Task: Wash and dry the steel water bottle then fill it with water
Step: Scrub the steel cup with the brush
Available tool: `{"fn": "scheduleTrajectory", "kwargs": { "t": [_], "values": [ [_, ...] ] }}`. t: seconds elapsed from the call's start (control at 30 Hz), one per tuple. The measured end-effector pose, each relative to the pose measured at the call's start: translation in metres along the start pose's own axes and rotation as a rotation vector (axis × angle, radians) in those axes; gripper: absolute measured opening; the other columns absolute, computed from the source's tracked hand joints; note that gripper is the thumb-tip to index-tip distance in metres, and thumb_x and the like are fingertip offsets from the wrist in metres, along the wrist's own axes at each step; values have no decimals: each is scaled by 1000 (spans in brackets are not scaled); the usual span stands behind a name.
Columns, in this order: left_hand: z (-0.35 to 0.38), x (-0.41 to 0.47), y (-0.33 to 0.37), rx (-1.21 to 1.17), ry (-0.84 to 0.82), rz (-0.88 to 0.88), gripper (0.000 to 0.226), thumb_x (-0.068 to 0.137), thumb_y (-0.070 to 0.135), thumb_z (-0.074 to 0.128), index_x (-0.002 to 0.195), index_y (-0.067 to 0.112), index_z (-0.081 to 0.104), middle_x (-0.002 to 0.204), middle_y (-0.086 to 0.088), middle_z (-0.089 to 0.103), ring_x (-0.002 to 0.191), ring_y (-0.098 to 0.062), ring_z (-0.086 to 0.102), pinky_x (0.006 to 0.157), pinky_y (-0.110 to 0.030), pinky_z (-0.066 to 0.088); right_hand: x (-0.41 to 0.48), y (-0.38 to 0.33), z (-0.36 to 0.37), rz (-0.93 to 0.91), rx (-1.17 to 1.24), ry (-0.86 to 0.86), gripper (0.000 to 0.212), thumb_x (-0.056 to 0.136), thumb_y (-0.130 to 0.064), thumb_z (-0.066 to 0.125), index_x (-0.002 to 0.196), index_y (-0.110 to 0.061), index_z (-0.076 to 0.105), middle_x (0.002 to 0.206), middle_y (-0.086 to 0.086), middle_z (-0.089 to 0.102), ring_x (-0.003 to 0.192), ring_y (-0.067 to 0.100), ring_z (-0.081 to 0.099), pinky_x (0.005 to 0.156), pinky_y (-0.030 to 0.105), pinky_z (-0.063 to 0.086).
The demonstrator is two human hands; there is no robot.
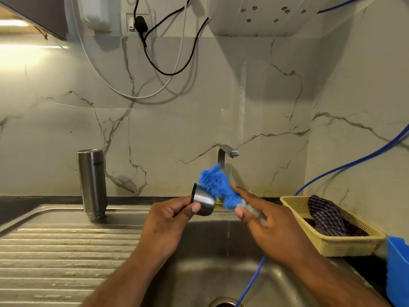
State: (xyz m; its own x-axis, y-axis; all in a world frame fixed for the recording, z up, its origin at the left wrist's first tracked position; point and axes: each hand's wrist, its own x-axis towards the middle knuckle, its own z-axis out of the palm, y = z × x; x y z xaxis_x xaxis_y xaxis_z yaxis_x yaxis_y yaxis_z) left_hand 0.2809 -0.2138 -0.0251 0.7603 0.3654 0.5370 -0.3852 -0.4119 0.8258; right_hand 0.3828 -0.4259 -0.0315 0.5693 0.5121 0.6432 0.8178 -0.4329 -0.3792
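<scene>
The steel water bottle stands mouth-down at the back edge of the ribbed drainboard, well left of both hands; its small lettering is inverted, perhaps "NOS", too blurred to be sure. Over the sink basin the left hand has its fingers gripping the steel cap. The right hand pinches the blue brush by its handle, bristles touching the cap, below the trickling tap
</scene>
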Motion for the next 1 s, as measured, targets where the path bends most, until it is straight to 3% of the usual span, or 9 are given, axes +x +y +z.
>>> {"fn": "scheduleTrajectory", "kwargs": {
  "t": [0.13, 0.23, 0.3, 0.37, 0.53, 0.63, 0.73, 0.87, 1.0],
  "values": [
    [-1, 1, -5, -65, 3, -56, 20, 95, 24, 63, 110, 24, 77, 99, 10, 79, 102, 1, 70, 88, -14, 49, -2, -3, 0, -27, 38, -78, 50, 97, -59, 52, 139, -74, 30, 129, -21, 62, 108, -4, 60, 88, 20, 54],
    [1, 0, -7, -236, -20, -146, 27, 94, 26, 60, 114, 13, 74, 103, -1, 79, 104, -10, 72, 95, -26, 56, -1, -3, 1, 45, 65, -60, 49, 96, -61, 47, 141, -70, 31, 127, -25, 62, 100, -12, 59, 79, 6, 46],
    [2, 1, -8, -417, -25, -228, 34, 91, 28, 58, 115, 8, 71, 107, -8, 78, 108, -17, 72, 96, -31, 55, -3, -7, -1, 36, 90, -68, 51, 94, -64, 47, 141, -72, 29, 131, -27, 60, 106, -12, 58, 87, 10, 49],
    [2, 3, -9, -601, 23, -317, 33, 90, 24, 57, 114, 6, 70, 109, -13, 77, 106, -22, 73, 94, -37, 54, -5, -13, 1, -31, 86, -117, 51, 95, -64, 48, 140, -75, 26, 131, -26, 60, 113, -7, 58, 93, 23, 53],
    [3, 6, -7, -790, 104, -439, 27, 101, 20, 50, 116, 3, 65, 108, -17, 76, 103, -27, 74, 85, -37, 61, -5, -16, 4, 11, 102, -74, 51, 94, -65, 45, 140, -75, 24, 132, -25, 59, 110, -7, 58, 92, 24, 54],
    [2, 5, -6, -824, 115, -451, 26, 103, 17, 48, 117, 4, 65, 110, -17, 76, 100, -25, 75, 83, -37, 63, -5, -17, 5, -39, 78, -97, 50, 93, -65, 47, 139, -75, 28, 133, -23, 60, 114, -3, 58, 93, 32, 55],
    [3, 5, -4, -823, 120, -471, 28, 103, 22, 49, 120, 4, 63, 112, -18, 75, 105, -27, 73, 86, -38, 58, -4, -15, 3, 22, 162, -46, 50, 93, -63, 50, 135, -78, 29, 135, -25, 59, 117, -8, 56, 100, 28, 53],
    [4, 4, -4, -833, 114, -479, 27, 104, 20, 48, 120, 4, 64, 110, -17, 75, 101, -25, 75, 88, -39, 57, -3, -16, 4, 4, 144, -81, 50, 95, -59, 50, 136, -77, 29, 139, -20, 57, 116, -6, 55, 94, 22, 51],
    [5, 4, -5, -840, 112, -479, 29, 104, 22, 48, 120, 3, 63, 108, -17, 76, 99, -25, 75, 83, -38, 61, -4, -15, 6, 8, 137, -85, 52, 94, -61, 49, 139, -75, 27, 138, -23, 57, 117, -8, 54, 99, 25, 51]
  ]
}}
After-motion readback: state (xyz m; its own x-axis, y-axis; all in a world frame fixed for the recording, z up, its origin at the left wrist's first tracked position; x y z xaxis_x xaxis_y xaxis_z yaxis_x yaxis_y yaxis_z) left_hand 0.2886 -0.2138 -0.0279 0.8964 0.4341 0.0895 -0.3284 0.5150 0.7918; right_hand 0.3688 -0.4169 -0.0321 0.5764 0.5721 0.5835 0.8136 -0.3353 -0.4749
